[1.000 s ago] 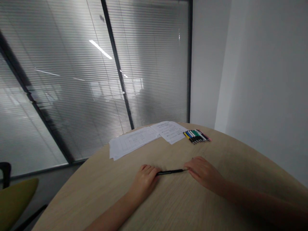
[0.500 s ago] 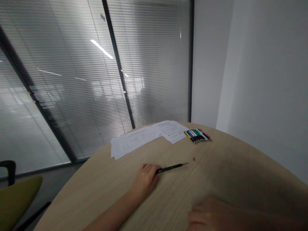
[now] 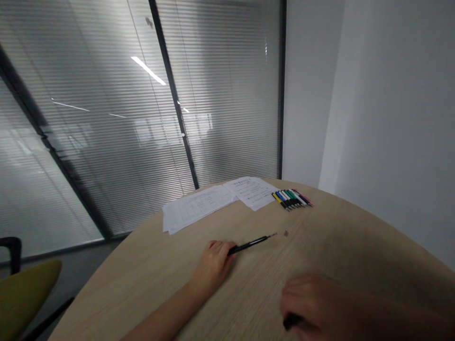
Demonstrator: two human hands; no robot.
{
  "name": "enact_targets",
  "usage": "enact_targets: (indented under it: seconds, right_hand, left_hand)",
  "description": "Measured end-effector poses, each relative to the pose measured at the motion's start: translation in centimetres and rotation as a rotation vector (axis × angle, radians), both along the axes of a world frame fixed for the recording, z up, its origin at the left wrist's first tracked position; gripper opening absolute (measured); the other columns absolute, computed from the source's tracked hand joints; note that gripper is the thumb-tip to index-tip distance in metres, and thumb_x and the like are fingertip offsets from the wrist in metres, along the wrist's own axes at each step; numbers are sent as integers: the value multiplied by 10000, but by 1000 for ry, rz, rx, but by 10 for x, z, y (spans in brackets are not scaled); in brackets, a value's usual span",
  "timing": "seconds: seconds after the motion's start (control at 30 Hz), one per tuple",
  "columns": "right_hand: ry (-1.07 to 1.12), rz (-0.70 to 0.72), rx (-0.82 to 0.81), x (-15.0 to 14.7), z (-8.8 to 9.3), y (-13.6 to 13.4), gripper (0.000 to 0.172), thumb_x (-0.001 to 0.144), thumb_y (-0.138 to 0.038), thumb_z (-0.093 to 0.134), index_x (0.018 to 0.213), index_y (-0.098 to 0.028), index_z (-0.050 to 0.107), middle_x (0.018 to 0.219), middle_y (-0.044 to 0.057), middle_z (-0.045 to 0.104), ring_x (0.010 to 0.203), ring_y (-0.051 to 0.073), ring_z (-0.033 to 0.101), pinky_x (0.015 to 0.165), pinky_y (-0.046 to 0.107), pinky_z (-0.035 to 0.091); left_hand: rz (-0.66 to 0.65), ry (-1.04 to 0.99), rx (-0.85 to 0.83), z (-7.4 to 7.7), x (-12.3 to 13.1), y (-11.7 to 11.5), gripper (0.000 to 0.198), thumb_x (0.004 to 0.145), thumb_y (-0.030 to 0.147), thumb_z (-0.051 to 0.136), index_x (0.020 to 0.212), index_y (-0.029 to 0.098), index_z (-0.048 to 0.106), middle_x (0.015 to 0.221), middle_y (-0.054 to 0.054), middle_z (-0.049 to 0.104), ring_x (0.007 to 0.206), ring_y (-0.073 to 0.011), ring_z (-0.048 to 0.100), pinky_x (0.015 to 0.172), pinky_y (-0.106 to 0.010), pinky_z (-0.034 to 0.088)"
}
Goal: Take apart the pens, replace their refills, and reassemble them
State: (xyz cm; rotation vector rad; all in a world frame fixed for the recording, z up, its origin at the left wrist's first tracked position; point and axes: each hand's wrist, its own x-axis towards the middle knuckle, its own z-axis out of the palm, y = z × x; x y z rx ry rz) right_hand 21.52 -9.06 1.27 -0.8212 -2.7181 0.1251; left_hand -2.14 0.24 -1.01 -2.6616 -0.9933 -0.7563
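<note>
On wooden table [image 3: 355, 237] | left hand [image 3: 213, 267] curled on black pen [image 3: 250, 245] | right hand [image 3: 313, 303] cupping dark object [image 3: 292, 322]

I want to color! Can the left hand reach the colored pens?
Probably yes: the left hand is on a black pen, but nothing else lies between it and the row of colored pens.

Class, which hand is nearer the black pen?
Left. The left hand touches the end of the black pen; the right hand is apart from it, lower in view and to its right.
</note>
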Motion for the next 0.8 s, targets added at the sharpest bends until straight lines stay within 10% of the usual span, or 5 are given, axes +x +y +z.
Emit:
enact_targets:
  seconds: [0.2, 0.8]
  right_hand:
    - [358, -532, 131, 33, 1, 47, 145, 737, -167, 448, 827, -191, 560, 777, 32, 637, 702, 149, 593, 632, 255, 446]
    - [365, -406, 277, 35, 2, 51, 127, 770, -158, 445, 826, -193, 553, 761, 35, 615, 718, 148, 585, 642, 258, 473]
  left_hand:
    - [-8, -15, -36, 3, 1, -3, 170, 837, 193, 366, 946, 170, 494, 823, -56, 617, 774, -175, 566, 712, -331, 442]
    - [-72, -1, -55, 4, 1, -5, 149, 855, 219, 368, 927, 166, 488, 792, -51, 606, 751, -172, 557, 692, -316, 436]
